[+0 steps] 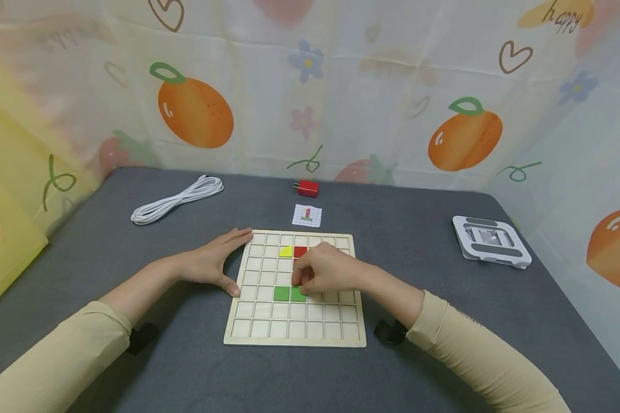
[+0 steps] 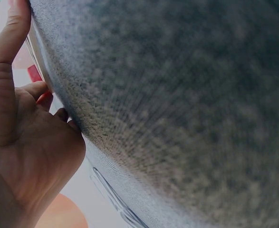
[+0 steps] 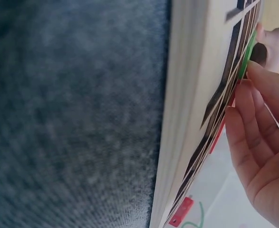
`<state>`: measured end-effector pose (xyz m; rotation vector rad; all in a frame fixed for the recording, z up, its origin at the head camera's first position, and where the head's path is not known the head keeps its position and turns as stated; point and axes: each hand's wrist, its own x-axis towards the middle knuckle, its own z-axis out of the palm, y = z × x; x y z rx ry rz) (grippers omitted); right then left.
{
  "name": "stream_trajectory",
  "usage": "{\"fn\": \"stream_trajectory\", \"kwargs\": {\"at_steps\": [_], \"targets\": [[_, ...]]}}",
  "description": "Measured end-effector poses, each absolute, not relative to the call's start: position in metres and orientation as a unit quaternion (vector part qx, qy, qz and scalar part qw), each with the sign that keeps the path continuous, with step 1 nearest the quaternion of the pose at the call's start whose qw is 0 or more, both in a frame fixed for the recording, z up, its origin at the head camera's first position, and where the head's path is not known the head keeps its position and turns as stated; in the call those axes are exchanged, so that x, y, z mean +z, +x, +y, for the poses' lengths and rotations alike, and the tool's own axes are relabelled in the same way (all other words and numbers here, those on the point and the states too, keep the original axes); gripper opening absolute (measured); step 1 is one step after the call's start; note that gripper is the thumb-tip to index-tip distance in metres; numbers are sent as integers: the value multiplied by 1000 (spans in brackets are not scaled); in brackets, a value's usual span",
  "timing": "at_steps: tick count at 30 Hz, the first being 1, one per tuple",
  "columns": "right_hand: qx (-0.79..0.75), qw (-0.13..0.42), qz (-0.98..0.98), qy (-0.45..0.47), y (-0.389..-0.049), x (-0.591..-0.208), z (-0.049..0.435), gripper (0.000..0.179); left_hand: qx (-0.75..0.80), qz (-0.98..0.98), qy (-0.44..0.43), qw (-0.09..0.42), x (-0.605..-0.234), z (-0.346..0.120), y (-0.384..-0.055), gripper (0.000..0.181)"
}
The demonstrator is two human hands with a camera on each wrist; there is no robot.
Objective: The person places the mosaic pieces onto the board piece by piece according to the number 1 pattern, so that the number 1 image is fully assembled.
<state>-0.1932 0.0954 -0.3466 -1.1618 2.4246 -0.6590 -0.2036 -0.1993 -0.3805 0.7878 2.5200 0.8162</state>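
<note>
A pale wooden grid board (image 1: 294, 342) lies flat on the grey table. My left hand (image 1: 214, 261) rests at its upper left edge, thumb and fingers spread apart, holding nothing. Over the middle of the board is my right hand (image 1: 330, 269), its fingers bent down; the thumb touches the right one of two green tiles (image 1: 281, 293) in neighbouring cells. In the right wrist view the fingertips come down close to red pieces behind the green strip (image 3: 246, 54). Whether they pinch a tile is hidden. A yellow tile (image 1: 286, 252) with one rounded corner sits left of a red tile (image 1: 300, 252).
Behind the board lies a small gridded paper (image 1: 307, 215) with a red and green drawing, and beyond it a red charger plug (image 1: 307, 188). A bundled white cable (image 1: 178, 201) is at the back left, a white folding stand (image 1: 491, 242) at the right. A printed curtain hangs behind the table.
</note>
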Motion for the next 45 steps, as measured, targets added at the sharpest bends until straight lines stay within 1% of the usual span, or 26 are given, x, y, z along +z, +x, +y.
{"fn": "stream_trajectory", "kwargs": {"at_steps": [9, 15, 30, 37, 45], "targets": [[-230, 157, 866, -416, -198, -343, 101, 12, 290, 896, 278, 190, -381, -199, -203, 125], [-238, 158, 877, -387, -204, -335, 111, 10, 291, 895, 281, 187, -379, -199, -202, 125], [-261, 143, 890, -344, -223, -327, 165, 16, 286, 898, 276, 188, -381, -200, -203, 125], [-271, 153, 897, -313, -227, -326, 198, 19, 285, 899, 275, 188, -380, -199, -202, 124], [-284, 189, 893, -294, -226, -332, 233, 24, 285, 898, 279, 187, -380, -199, -203, 124]]}}
